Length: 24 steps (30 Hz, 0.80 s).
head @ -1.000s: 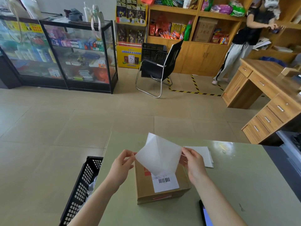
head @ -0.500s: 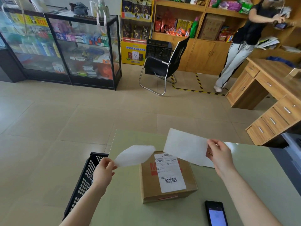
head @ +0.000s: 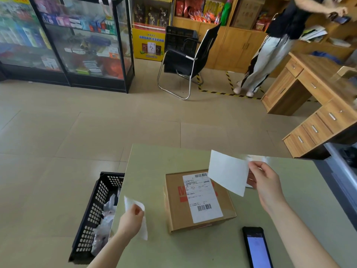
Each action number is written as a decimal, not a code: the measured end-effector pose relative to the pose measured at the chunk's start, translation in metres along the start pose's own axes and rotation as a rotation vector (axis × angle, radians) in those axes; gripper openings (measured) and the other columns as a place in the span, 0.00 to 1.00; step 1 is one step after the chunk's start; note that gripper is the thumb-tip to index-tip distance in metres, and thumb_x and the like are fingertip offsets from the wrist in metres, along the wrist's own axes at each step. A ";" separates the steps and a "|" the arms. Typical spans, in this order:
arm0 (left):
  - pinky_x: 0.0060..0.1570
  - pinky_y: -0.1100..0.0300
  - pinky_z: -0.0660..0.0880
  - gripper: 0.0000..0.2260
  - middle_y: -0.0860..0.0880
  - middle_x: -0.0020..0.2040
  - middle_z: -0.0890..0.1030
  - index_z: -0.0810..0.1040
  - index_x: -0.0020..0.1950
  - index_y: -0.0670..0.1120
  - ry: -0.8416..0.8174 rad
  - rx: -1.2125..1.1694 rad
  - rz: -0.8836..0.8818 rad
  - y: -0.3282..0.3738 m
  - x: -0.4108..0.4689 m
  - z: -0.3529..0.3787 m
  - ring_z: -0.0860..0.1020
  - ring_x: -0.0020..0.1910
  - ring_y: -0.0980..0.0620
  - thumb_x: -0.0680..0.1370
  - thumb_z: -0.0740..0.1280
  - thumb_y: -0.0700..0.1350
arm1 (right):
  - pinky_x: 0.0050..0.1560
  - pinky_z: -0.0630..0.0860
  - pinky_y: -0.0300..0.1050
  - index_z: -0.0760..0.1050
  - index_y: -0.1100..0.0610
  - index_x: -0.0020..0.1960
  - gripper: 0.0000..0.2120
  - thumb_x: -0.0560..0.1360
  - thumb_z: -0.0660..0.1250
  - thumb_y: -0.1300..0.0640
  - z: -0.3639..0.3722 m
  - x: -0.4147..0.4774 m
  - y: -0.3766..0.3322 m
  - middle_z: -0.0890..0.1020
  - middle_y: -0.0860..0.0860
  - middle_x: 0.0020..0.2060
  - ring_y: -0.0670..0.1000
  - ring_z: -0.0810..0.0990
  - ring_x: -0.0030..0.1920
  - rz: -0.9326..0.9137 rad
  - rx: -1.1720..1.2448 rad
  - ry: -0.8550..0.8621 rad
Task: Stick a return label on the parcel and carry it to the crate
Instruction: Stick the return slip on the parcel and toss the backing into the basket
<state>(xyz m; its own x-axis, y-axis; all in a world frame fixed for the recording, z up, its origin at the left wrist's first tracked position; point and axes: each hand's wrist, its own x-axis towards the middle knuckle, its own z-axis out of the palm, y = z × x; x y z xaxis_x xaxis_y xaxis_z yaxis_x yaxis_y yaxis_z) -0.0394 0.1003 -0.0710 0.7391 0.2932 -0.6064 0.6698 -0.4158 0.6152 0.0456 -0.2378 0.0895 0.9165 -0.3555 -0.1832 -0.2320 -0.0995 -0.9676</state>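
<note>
Parcel (head: pixel 199 202): one printed label (head: pixel 201 198), two held sheets.

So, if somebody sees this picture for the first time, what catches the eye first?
Probably the cardboard parcel in the middle of the green table, a printed label on top. Next, the white sheets: the right hand holds one above the parcel, and the left hand holds another near the black crate.

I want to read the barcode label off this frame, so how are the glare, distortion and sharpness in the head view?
Head view: wide-angle bending curves the floor tiles and the desk at the edges; soft, even light, with a pale sheen on the green table at its far edge; the label on the parcel is free of glare, its barcodes visible, but its fine print is too soft to read.
</note>
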 end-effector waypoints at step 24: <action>0.50 0.62 0.71 0.32 0.46 0.66 0.75 0.62 0.75 0.47 -0.193 -0.258 0.162 0.068 -0.038 0.038 0.76 0.55 0.50 0.75 0.71 0.50 | 0.66 0.61 0.67 0.74 0.44 0.61 0.41 0.54 0.66 0.22 -0.039 -0.022 0.030 0.82 0.45 0.58 0.48 0.76 0.63 0.362 0.129 -0.235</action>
<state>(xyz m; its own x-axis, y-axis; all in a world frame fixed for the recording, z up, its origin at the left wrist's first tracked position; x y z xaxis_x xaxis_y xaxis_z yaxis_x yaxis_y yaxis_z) -0.0245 0.0282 -0.0257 0.8263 0.0633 -0.5597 0.5596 -0.2056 0.8029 0.0058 -0.2697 0.0715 0.8366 -0.1235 -0.5337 -0.5222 0.1145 -0.8451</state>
